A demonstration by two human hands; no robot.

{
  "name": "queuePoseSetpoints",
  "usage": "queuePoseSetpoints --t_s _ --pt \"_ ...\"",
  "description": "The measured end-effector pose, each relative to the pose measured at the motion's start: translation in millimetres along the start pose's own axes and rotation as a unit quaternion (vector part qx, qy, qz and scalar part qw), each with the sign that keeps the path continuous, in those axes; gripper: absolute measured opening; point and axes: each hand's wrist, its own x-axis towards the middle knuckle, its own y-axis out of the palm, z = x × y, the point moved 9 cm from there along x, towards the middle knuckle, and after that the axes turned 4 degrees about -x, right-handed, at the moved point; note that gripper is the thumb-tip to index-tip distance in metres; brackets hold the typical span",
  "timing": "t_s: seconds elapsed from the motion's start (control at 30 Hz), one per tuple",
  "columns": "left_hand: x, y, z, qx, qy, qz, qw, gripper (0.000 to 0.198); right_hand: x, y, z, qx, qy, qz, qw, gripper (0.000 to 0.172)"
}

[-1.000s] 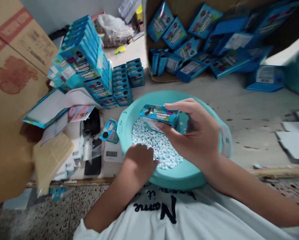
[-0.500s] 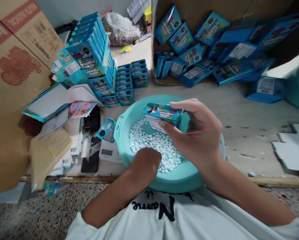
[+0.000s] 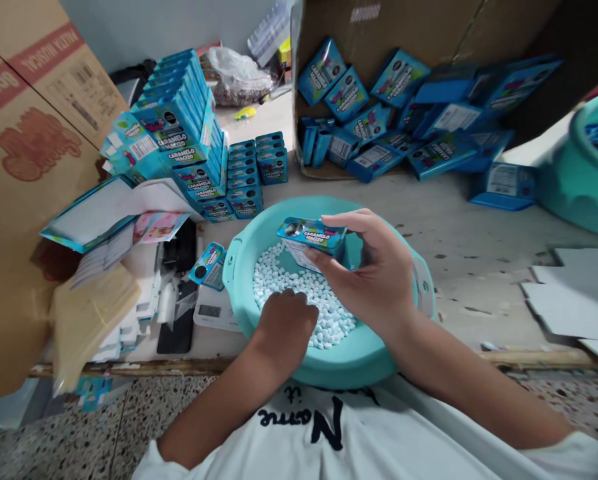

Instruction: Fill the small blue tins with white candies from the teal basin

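Observation:
My right hand (image 3: 379, 270) grips a small blue candy box (image 3: 313, 241) by its end, thumb in front and fingers behind. A dark round spot, perhaps an opening, shows on its top face near the left end. It hangs above a turquoise plastic basin (image 3: 339, 370). In the basin lie many small white candies (image 3: 331, 320). My left hand (image 3: 287, 327) reaches down among them, knuckles up and fingers curled; its fingertips are hidden, and what they hold cannot be seen. The basin partly covers a white digital scale (image 3: 213, 315), and another small blue box (image 3: 209, 263) rests beside it.
Blue candy boxes (image 3: 179, 127) rise in stacks at the back left. A cardboard carton (image 3: 379, 20) holds a jumble of more boxes. Another turquoise tub (image 3: 573, 173) stands right, near white card sheets (image 3: 573, 293). A phone-like black slab (image 3: 175, 333) lies left.
The view has shifted slightly, bringing more of the right-hand tub into sight. My left hand still works among the candies, its knuckles now showing more. My right hand keeps the box over the basin.

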Motion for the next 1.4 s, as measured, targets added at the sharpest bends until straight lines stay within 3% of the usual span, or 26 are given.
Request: queuePoseSetpoints --t_s 0.33,0.43,0.57,0.63,0.73,0.83,0.93,1.1,1.27,1.4 --pt "-10 -3.5 13 -0.022 0.001 -0.04 0.999 0.021 1 -1 0 0.011 -0.003 -0.003 1.0 0.026" --pt "-27 -19.9 26 -0.075 0.037 -0.169 0.982 0.02 1 -1 0 0.009 0.001 -0.002 1.0 0.024" --pt "-78 -60.1 64 -0.122 0.074 -0.426 0.893 0.019 1 -2 3 0.013 -0.006 0.0 1.0 0.025" --pt "-103 -74.3 91 -0.107 0.039 -0.518 0.848 0.015 1 -2 4 0.013 -0.009 -0.002 1.0 0.025" --pt "-129 -83.8 127 -0.079 -0.03 -0.59 0.803 0.013 1 -2 5 0.005 -0.007 -0.004 1.0 0.023" --pt "-137 -81.2 150 -0.064 -0.062 -0.62 0.779 0.015 1 0 6 0.009 -0.005 0.001 1.0 0.023" --pt "-134 -73.8 157 -0.04 -0.061 -0.634 0.77 0.017 2 1 7 0.011 -0.004 0.004 1.0 0.024" --pt "-125 -67.4 152 -0.014 -0.034 -0.63 0.775 0.014 1 3 5 0.012 -0.006 0.005 1.0 0.025" --pt "-125 -67.7 149 -0.004 -0.023 -0.625 0.78 0.014 -2 0 -4 0.016 0.003 -0.04 0.999 0.044" --pt "-125 -65.3 145 0.006 -0.005 -0.619 0.785 0.014 -3 1 -7 0.011 0.015 -0.037 0.999 0.047"
